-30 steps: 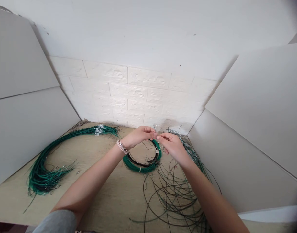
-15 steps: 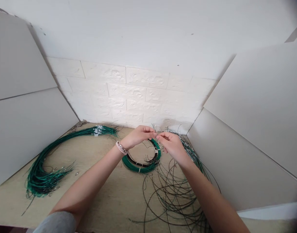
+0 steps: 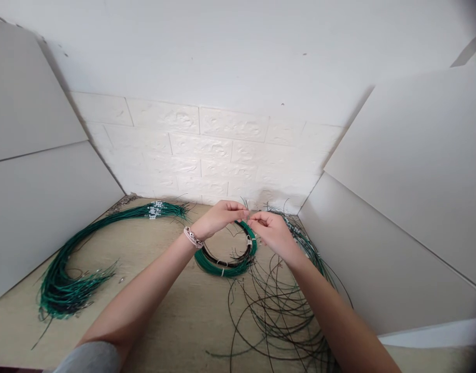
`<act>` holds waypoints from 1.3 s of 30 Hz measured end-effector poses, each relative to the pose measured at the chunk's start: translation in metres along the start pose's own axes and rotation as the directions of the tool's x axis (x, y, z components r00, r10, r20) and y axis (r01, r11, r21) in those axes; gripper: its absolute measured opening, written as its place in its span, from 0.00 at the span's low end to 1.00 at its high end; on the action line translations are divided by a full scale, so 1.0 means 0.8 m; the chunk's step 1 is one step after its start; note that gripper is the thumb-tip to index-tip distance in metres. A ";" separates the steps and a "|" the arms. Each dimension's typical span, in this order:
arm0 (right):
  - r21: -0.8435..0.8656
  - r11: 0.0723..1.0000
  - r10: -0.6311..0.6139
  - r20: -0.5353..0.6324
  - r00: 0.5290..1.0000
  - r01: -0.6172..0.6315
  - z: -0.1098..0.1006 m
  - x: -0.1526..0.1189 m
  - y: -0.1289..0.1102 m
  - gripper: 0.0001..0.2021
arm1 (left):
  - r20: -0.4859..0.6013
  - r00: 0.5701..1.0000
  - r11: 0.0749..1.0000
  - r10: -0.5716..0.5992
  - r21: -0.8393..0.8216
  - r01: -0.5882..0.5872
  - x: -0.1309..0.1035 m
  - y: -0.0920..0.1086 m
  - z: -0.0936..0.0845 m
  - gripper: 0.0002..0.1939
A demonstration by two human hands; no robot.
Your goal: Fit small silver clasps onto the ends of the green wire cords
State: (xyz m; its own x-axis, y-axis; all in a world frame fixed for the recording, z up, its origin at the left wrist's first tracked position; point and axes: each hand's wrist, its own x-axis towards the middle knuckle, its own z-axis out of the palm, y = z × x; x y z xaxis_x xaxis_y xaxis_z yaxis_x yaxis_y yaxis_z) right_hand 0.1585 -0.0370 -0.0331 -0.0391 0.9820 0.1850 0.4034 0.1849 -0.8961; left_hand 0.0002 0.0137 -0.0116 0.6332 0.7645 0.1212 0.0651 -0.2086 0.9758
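Observation:
My left hand (image 3: 221,218), with a bracelet (image 3: 193,238) at its wrist, is closed in a pinch. Facing it, my right hand (image 3: 276,232) pinches too, its fingertips almost touching the left ones. A thin dark wire (image 3: 244,203) pokes up by the left fingertips; most of what the fingers hold is hidden. Just below them lies a tied coil of green and black wire (image 3: 222,270). Loose dark wires (image 3: 277,311) spread in loops under my right forearm.
On the left of the wooden table (image 3: 176,321) a long green wire bundle (image 3: 63,269) curves round, with white pieces (image 3: 155,209) near its far end. Another bundle (image 3: 306,243) lies behind my right hand. Grey panels (image 3: 47,217) flank both sides; a brick-patterned wall (image 3: 217,147) closes the back.
Both hands keep their pinch close together, with the fingertips shifting slightly. The whole view has slid a little; the coil and the bundles lie as before.

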 end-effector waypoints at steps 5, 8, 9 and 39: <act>-0.096 0.995 -0.010 0.068 0.998 0.017 -0.002 0.000 0.003 0.12 | -0.005 1.000 1.000 0.002 -0.024 -0.002 0.000 0.000 0.001 0.08; -0.106 0.994 -0.018 0.072 0.997 0.025 -0.002 -0.001 0.000 0.12 | 0.022 1.000 1.000 -0.002 -0.025 0.002 0.001 -0.001 0.001 0.09; -0.102 0.995 -0.016 0.071 0.997 0.023 -0.002 -0.001 -0.001 0.12 | 0.035 0.999 1.000 -0.005 -0.022 0.006 0.001 -0.001 0.001 0.09; 0.392 0.878 -0.134 -0.349 0.928 0.274 0.025 -0.002 0.013 0.24 | 0.131 0.972 0.731 -0.194 -0.641 0.233 0.001 -0.012 0.026 0.05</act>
State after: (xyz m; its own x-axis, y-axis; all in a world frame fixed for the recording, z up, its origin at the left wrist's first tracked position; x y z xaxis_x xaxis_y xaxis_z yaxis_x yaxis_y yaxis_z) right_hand 0.1450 -0.0358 -0.0508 0.2287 0.8723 0.4322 -0.0149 0.4470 -0.8944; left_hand 0.0165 0.0035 -0.0248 0.7043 0.7035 -0.0956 -0.2998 0.4167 0.8582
